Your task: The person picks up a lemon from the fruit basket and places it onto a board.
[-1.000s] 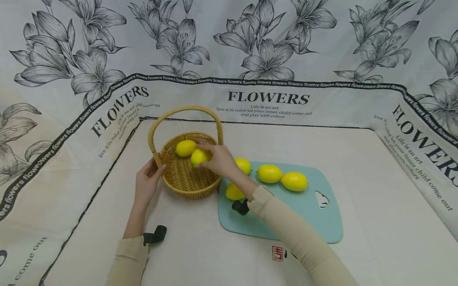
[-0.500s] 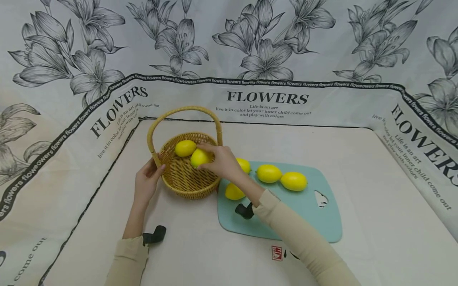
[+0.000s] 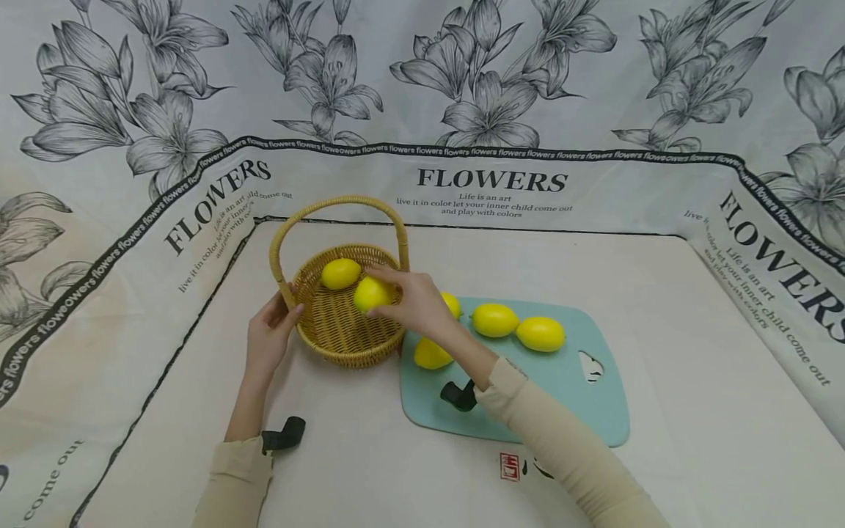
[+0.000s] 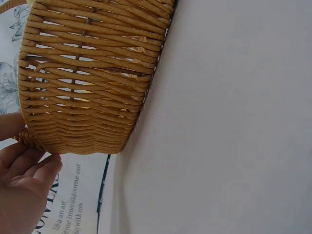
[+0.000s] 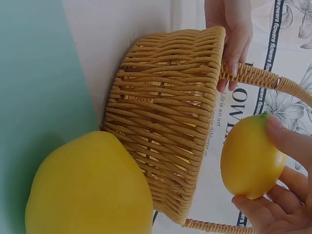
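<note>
A tan wicker basket (image 3: 350,357) stands upright near the counter's (image 3: 343,447) far left corner; a green-tipped yellow lemon (image 3: 372,295) is held above it, toward its right edge.

Screened off like a booth; lily-printed fabric (image 3: 490,110) (lettered "FLOWERS" in black capitals) rises on three sides of the pale bench (image 3: 356,447); what kind of room lies outside cannot be told.

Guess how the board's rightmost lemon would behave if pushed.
The rightmost lemon would probably roll, being rounded and lying on a flat board. Its smooth skin may be slippery. It's likely firm: the held lemon shows no visible dent from the right hand.
</note>
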Motion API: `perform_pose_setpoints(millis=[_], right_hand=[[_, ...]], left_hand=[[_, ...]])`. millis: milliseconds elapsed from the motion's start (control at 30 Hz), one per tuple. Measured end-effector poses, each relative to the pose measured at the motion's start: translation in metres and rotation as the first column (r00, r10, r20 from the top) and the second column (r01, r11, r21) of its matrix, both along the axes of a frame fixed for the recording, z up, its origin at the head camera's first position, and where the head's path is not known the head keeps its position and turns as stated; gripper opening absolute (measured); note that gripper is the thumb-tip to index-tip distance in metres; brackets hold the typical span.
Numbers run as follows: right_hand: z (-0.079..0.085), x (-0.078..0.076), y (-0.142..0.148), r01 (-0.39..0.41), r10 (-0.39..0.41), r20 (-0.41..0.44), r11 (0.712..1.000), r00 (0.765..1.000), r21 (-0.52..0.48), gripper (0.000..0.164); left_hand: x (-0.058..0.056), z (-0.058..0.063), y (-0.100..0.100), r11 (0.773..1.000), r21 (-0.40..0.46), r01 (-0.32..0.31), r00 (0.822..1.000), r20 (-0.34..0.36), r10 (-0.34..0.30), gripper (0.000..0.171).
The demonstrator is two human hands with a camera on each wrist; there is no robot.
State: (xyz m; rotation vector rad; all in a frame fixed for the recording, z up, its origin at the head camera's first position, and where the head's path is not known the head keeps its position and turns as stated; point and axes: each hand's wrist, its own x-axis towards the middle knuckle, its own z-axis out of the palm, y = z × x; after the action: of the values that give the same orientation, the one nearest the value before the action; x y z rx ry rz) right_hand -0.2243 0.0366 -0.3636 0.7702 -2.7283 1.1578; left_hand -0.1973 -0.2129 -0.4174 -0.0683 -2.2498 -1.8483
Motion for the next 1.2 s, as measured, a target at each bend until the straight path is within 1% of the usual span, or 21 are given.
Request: perform_pose_setpoints(millis=[200, 333, 533, 633, 933, 1200], right_hand=[[0.000, 0.005, 0.005, -0.011, 0.011, 0.000, 1.000, 1.000, -0.029, 0.063], [0.000, 0.007, 0.009, -0.014, 0.014, -0.005, 0.999, 1.000, -0.043, 0.062], [-0.001, 0.009, 0.015, -0.019, 0.018, -0.004, 0.997, 1.000, -0.071, 0.063], [-0.002, 0.010, 0.017, -0.026, 0.025, -0.009, 0.996, 1.000, -0.085, 0.064], [-0.004, 0.015, 0.023, -0.028, 0.026, -0.018, 0.994, 0.999, -0.101, 0.064], [-0.004, 0.018, 0.027, -0.035, 0.035, -0.006, 0.993, 0.999, -0.116, 0.064]], left_hand=[[-0.001, -0.001, 0.000, 1.000, -0.002, 0.003, 1.000, 0.002, -0.003, 0.053], [-0.005, -0.006, -0.003, 1.000, 0.011, 0.010, 1.000, -0.017, -0.009, 0.053], [-0.017, -0.027, -0.010, 1.000, 0.025, 0.012, 0.998, -0.054, -0.011, 0.053], [-0.019, -0.032, -0.011, 1.000, 0.013, 0.002, 0.998, -0.058, -0.002, 0.053], [-0.019, -0.034, -0.011, 0.999, -0.032, -0.023, 0.999, -0.045, 0.022, 0.056], [-0.018, -0.033, -0.011, 0.999, -0.022, -0.025, 0.999, -0.044, 0.024, 0.054]])
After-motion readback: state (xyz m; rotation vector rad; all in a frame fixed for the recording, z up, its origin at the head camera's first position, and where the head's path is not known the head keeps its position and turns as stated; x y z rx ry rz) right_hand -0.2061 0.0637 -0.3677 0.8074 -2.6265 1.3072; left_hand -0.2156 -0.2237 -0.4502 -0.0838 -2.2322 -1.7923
